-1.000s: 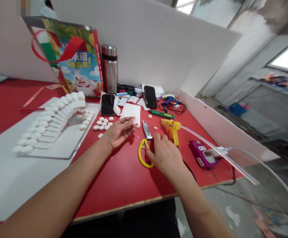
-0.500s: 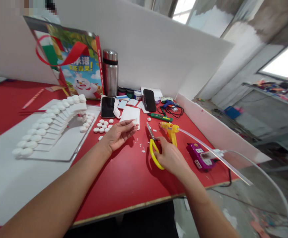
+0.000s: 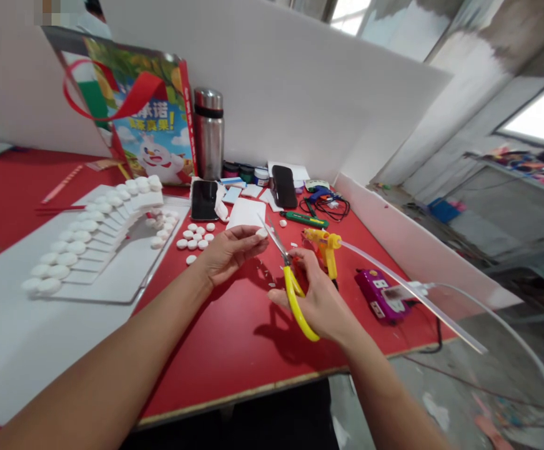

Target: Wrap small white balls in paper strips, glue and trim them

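Observation:
Between the thumb and fingers of my left hand (image 3: 232, 251) is a small round white disc (image 3: 262, 233). My right hand (image 3: 316, 290) grips yellow-handled scissors (image 3: 295, 300), their blades slightly apart and pointing up-left, close beside that disc. Several similar white discs (image 3: 190, 235) lie on the red table (image 3: 234, 350) left of my left hand. Tiny white scraps (image 3: 272, 285) are scattered below the scissors. At the left stands a curved white stepped model (image 3: 89, 250), edged with white discs, on a white board (image 3: 126, 290).
Behind my hands are a white card (image 3: 246, 214), two phones (image 3: 204, 201), a steel flask (image 3: 209, 134) and a printed bag (image 3: 154, 125). A green utility knife (image 3: 304, 219), a yellow glue gun (image 3: 325, 244) with a long glue stick, and a purple power block (image 3: 379, 297) lie rightward.
My right hand has lifted the scissors from the table, and their blades have come up beside the disc in my left hand. The left hand has barely moved.

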Motion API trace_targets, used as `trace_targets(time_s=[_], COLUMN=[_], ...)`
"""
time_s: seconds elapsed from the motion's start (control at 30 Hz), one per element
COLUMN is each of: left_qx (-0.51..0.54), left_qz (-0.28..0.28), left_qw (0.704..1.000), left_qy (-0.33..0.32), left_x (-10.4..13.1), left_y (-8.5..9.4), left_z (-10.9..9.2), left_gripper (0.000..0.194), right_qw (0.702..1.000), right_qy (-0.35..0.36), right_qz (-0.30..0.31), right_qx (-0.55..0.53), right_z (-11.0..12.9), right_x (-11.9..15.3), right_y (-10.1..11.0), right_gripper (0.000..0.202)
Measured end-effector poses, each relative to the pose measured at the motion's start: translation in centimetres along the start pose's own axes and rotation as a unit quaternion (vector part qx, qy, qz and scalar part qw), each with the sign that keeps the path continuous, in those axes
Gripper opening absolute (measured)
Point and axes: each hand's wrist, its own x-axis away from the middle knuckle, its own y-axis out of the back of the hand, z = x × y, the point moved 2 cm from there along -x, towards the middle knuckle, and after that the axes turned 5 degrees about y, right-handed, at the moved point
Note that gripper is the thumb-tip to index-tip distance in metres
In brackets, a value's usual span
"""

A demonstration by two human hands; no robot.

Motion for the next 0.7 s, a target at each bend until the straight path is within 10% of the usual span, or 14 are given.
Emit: trace_targets(time_s=[0.7], left_qx=[-0.076], left_qz=[0.047], left_qw=[0.996], left_qy=[-0.029], left_x=[0.1], left_y=[0.0], left_z=[-0.2], left_gripper=[0.032], right_qw=[0.990], right_qy=[0.004], right_qz=[0.008], right_qx=[0.140], right_z=[1.3], right_x=[-0.3], right_y=[-0.4], right_gripper=[0.066])
